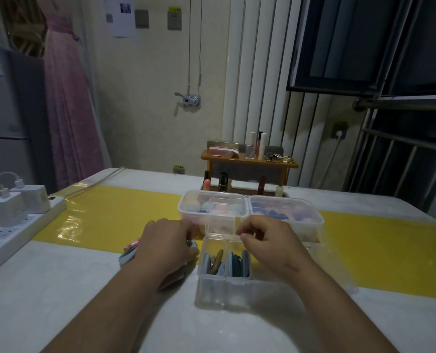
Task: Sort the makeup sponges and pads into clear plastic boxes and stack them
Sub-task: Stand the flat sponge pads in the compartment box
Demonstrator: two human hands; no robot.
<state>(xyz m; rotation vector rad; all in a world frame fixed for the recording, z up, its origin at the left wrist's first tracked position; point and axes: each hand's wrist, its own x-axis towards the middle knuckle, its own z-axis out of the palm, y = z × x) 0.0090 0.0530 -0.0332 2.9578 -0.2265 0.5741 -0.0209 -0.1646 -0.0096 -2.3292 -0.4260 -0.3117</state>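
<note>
Behind, two sponge boxes [285, 212] crowd the near box [211, 289]; its pads [237, 263] stand on edge. Beside it the left hand [168, 248] curls its grip round loose pads [127, 256]; the right hand [270, 248] grip: cannot tell.

Dim, bluish indoor light with soft focus, glare on the yellow mat [69, 225], and wide-angle bending at the edges.
</note>
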